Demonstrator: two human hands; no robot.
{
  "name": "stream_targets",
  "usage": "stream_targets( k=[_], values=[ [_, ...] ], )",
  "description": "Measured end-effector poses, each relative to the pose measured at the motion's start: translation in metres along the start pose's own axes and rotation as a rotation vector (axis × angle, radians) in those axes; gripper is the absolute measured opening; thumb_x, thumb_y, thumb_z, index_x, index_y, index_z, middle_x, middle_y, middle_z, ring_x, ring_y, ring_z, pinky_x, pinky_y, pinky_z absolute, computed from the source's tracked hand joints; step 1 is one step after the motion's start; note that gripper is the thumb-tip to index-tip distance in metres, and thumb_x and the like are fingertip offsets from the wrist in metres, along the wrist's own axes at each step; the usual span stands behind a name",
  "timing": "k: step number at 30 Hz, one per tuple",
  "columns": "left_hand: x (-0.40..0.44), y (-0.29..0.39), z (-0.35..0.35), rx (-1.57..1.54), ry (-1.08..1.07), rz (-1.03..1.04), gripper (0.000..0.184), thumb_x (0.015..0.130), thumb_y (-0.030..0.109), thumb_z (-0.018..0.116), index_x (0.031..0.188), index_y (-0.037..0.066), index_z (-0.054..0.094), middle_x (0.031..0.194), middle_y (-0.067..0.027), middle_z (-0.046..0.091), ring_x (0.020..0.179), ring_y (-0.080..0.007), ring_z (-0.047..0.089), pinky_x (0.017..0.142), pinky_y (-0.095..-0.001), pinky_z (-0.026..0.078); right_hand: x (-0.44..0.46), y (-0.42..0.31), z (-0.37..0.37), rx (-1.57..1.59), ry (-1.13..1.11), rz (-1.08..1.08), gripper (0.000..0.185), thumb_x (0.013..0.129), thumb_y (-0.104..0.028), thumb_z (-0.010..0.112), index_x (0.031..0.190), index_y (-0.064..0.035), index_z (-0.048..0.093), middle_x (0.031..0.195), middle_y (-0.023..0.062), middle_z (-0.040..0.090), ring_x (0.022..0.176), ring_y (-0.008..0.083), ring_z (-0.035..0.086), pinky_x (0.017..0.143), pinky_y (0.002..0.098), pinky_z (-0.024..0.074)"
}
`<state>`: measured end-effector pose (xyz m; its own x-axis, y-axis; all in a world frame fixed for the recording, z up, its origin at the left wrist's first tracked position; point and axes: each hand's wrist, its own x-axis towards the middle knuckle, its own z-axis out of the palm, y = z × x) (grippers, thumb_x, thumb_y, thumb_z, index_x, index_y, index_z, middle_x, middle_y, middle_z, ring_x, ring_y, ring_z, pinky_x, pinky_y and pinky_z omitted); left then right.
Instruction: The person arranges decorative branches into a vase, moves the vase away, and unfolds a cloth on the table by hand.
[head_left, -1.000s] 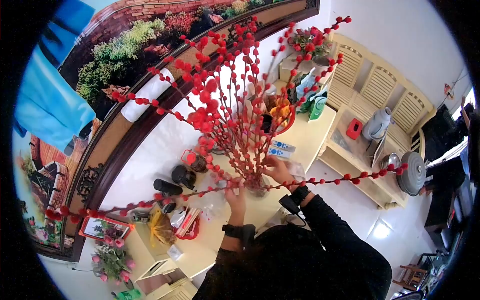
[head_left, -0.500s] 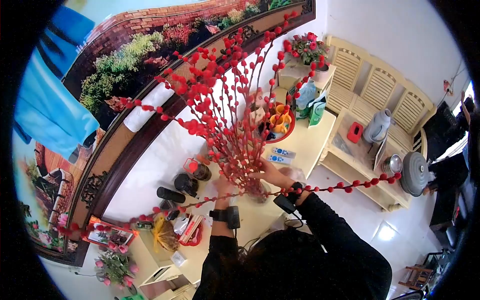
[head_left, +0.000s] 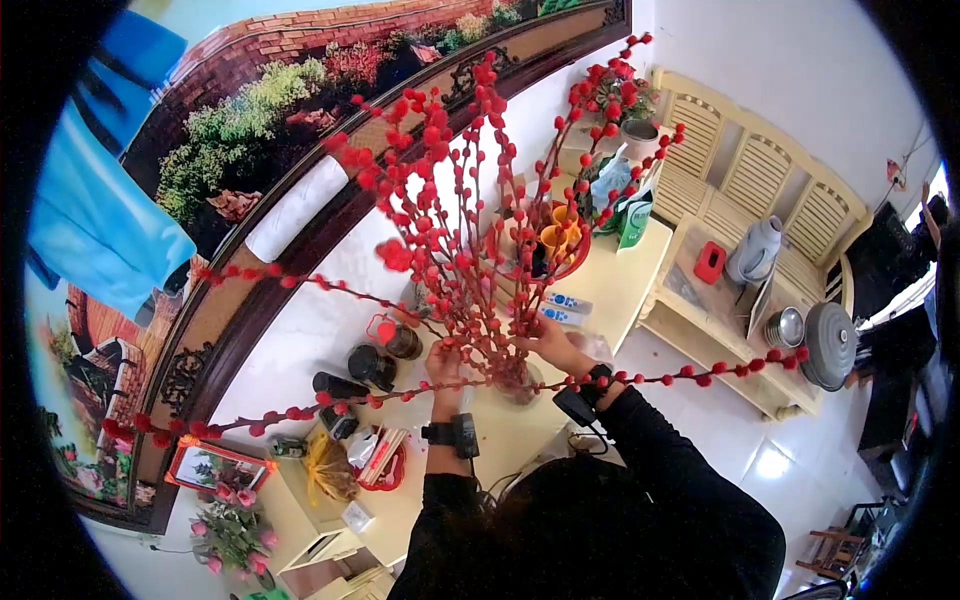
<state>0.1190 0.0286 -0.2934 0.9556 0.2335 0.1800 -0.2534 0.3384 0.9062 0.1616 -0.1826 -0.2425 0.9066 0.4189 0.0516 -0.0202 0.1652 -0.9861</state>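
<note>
A large bunch of branches (head_left: 460, 235) studded with fuzzy red buds fans upward from a clear vase (head_left: 517, 385) on the cream cabinet. My left hand (head_left: 443, 362) closes on stems at the bunch's lower left side. On the opposite side, my right hand (head_left: 550, 343) has its thumb and fingers on stems just above the vase mouth. Long budded sprays droop sideways past both wrists, one to the left and one to the right. Parts of the fingers are hidden among the stems.
Dark jars (head_left: 372, 368) and a red-lidded jar (head_left: 405, 341) stand by the wall. A red basket (head_left: 385, 470) and a framed photo (head_left: 215, 468) lie left; a red bowl (head_left: 572, 262) holds orange items behind. A wooden bench (head_left: 760, 165) and low table (head_left: 690, 270) stand right.
The upper branches have swung and spread, with the dense top left cluster opening out and several tips shifting right. My left hand has risen slightly along the stems; the vase stays in place.
</note>
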Motion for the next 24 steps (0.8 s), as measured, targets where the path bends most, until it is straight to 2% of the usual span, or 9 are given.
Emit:
stream_targets(
  k=[2, 5, 6, 8, 10, 13, 17, 21, 24],
  values=[
    [-0.003, 0.001, -0.003, 0.15, -0.099, 0.089, 0.024, 0.085, 0.019, 0.042, 0.101, 0.002, 0.047, 0.089, -0.0052, 0.055, 0.076, -0.0175, 0.056, 0.065, -0.031, 0.048, 0.0, 0.003, -0.001, -0.042, -0.019, -0.039, 0.042, 0.07, -0.002, 0.062, 0.108, -0.0027, 0.042, 0.096, 0.0033, 0.051, 0.087, 0.0103, 0.049, 0.075, 0.0244, 0.0411],
    [0.004, -0.029, -0.04, -0.332, -0.29, -0.136, 0.022, 0.084, 0.018, 0.043, 0.1, 0.003, 0.047, 0.088, -0.0052, 0.055, 0.075, -0.0163, 0.055, 0.065, -0.0311, 0.047, -0.003, -0.001, -0.002, 0.012, -0.073, -0.056, 0.05, 0.072, -0.003, 0.061, 0.115, -0.0043, 0.036, 0.103, 0.003, 0.047, 0.092, 0.0111, 0.045, 0.079, 0.0259, 0.0388],
    [-0.001, -0.008, -0.024, -0.518, -0.136, -0.409, 0.019, 0.083, 0.015, 0.045, 0.098, 0.005, 0.048, 0.088, -0.0048, 0.054, 0.077, -0.0153, 0.054, 0.065, -0.0294, 0.046, -0.002, 0.0, -0.002, 0.076, -0.094, -0.042, 0.051, 0.073, -0.004, 0.06, 0.116, -0.0046, 0.034, 0.104, 0.0029, 0.046, 0.093, 0.0112, 0.045, 0.08, 0.0261, 0.0384],
    [-0.011, -0.005, -0.001, -0.196, -0.075, -0.339, 0.019, 0.082, 0.013, 0.045, 0.1, 0.005, 0.048, 0.09, -0.0041, 0.054, 0.078, -0.0146, 0.052, 0.066, -0.0279, 0.044, -0.001, 0.008, 0.003, 0.206, -0.13, -0.009, 0.052, 0.075, -0.004, 0.058, 0.119, -0.0052, 0.031, 0.106, 0.0026, 0.044, 0.095, 0.0115, 0.044, 0.081, 0.0265, 0.0375],
    [-0.01, -0.007, -0.006, 1.057, -0.325, 0.218, 0.027, 0.08, 0.011, 0.046, 0.107, 0.004, 0.047, 0.096, -0.0075, 0.055, 0.086, -0.0178, 0.053, 0.07, -0.0282, 0.044, 0.001, 0.016, 0.001, 0.077, -0.125, 0.005, 0.053, 0.076, -0.005, 0.057, 0.121, -0.0053, 0.029, 0.109, 0.0026, 0.043, 0.097, 0.0113, 0.042, 0.082, 0.0268, 0.037],
    [-0.026, 0.013, 0.014, 0.477, -0.137, -0.061, 0.026, 0.081, 0.011, 0.045, 0.106, 0.005, 0.046, 0.096, -0.0028, 0.052, 0.081, -0.0131, 0.05, 0.069, -0.0262, 0.042, -0.005, 0.003, -0.001, 0.131, -0.112, -0.006, 0.053, 0.079, -0.008, 0.052, 0.125, -0.0063, 0.025, 0.112, 0.0049, 0.043, 0.102, 0.0129, 0.041, 0.086, 0.0282, 0.0344],
    [-0.046, -0.02, -0.016, 0.174, 0.0, -0.053, 0.045, 0.074, -0.004, 0.049, 0.117, 0.006, 0.038, 0.105, -0.0035, 0.047, 0.088, -0.0152, 0.049, 0.07, -0.0271, 0.042, -0.019, 0.016, -0.016, 0.074, -0.045, 0.016, 0.047, 0.083, -0.012, 0.047, 0.125, -0.0067, 0.026, 0.111, 0.0079, 0.044, 0.104, 0.0155, 0.041, 0.09, 0.0301, 0.0312],
    [-0.067, 0.007, 0.044, 0.44, -0.125, 0.028, 0.06, 0.072, -0.001, 0.054, 0.124, 0.005, 0.025, 0.116, -0.0088, 0.039, 0.105, -0.0212, 0.041, 0.084, -0.0308, 0.037, -0.031, 0.02, -0.001, 0.107, -0.055, -0.018, 0.044, 0.085, -0.015, 0.045, 0.125, -0.0071, 0.028, 0.11, 0.0086, 0.046, 0.104, 0.0153, 0.041, 0.09, 0.0289, 0.0305],
    [-0.069, 0.007, 0.05, 0.848, -0.029, 0.111, 0.044, 0.074, 0.008, 0.055, 0.114, -0.001, 0.038, 0.114, -0.0149, 0.042, 0.111, -0.0275, 0.035, 0.09, -0.0366, 0.03, -0.028, 0.03, -0.004, 0.112, -0.027, 0.044, 0.043, 0.085, -0.016, 0.043, 0.125, -0.0086, 0.028, 0.11, 0.008, 0.046, 0.103, 0.0149, 0.041, 0.089, 0.027, 0.0312]
  ],
)
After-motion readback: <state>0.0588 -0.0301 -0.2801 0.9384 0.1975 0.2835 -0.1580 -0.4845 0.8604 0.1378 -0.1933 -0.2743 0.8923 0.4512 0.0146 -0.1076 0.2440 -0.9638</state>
